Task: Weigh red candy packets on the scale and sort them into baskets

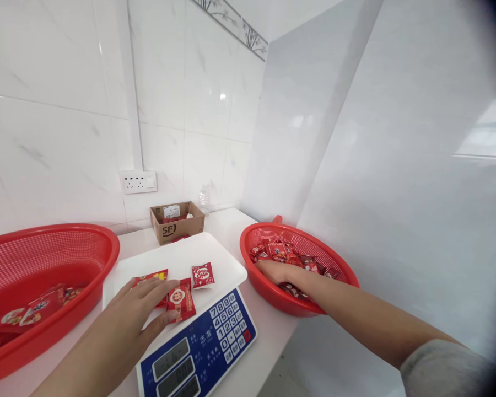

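Over the scale's white tray (217,248), my left hand (143,309) has its thumb and a fingertip on the edge of a red snack packet (182,298), held between them. Partly under those fingers lies another red packet with yellow print (159,275). A smaller red packet (202,275) rests apart on the tray, to the right. My right hand (271,271) reaches into the right red basket (339,263), among many red packets (279,250). Its fingers are hidden by the packets and the basket rim, so their grip does not show.
At the left stands another red basket (103,264) with several red packets (45,309). The blue scale panel (215,344) faces me. Behind it are a cardboard box (186,227) and a clear plastic bottle (204,197). Walls close off the back and right.
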Demonstrator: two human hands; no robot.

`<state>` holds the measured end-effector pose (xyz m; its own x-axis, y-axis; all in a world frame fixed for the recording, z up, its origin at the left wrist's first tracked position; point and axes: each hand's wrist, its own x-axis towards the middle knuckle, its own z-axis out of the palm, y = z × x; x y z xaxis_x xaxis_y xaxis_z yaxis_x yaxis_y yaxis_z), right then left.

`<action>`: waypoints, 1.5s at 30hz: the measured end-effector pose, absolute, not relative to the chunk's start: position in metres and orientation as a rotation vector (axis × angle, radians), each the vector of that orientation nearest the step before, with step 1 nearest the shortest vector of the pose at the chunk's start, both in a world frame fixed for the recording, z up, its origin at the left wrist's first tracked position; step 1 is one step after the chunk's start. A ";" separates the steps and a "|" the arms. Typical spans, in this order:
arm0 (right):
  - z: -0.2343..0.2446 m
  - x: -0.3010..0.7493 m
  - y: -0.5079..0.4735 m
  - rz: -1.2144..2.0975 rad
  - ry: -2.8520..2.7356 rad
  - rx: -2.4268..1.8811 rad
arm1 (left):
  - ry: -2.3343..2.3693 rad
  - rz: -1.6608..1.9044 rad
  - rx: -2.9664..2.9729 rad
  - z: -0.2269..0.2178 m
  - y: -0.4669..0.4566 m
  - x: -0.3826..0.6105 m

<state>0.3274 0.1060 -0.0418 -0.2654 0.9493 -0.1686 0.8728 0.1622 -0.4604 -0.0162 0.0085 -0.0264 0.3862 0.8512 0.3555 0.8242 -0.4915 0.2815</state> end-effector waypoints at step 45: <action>0.020 0.191 0.059 1.529 -1.710 -0.789 | 1.604 0.950 2.080 0.005 -0.013 0.017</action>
<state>0.1913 0.0590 0.0196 -0.5690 0.8158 0.1033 -0.0114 0.1178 -0.9930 0.0167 -0.0126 0.0052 0.1360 0.9456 0.2956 0.7136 -0.3004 0.6329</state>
